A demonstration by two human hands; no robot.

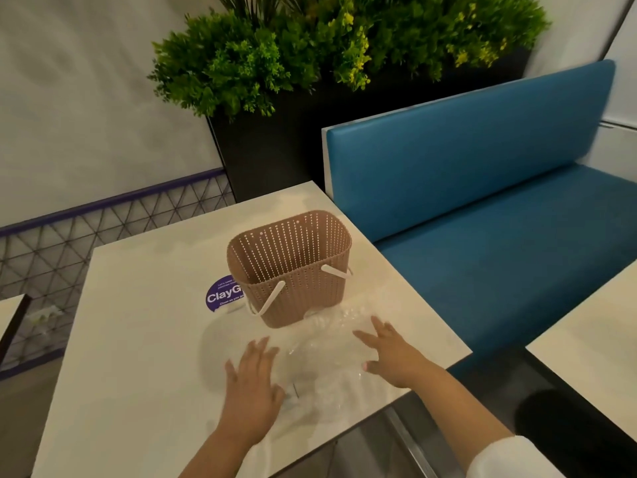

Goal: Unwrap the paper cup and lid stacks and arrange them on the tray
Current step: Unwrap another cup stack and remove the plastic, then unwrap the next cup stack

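Note:
Clear crinkled plastic wrap (324,360) lies on the white table (138,339) near its front right corner, hard to make out against the pale top. My left hand (253,381) hovers at its left edge with fingers spread. My right hand (391,357) reaches over its right side, fingers apart, holding nothing. Whether cups or lids sit inside the wrap cannot be told. A tan perforated basket (293,267) with white handles stands upright and empty just behind the wrap.
A round purple sticker (220,296) is on the table left of the basket. A blue bench seat (499,219) runs along the right, a black planter with green plants (275,146) stands behind, and another white table (593,357) sits at far right.

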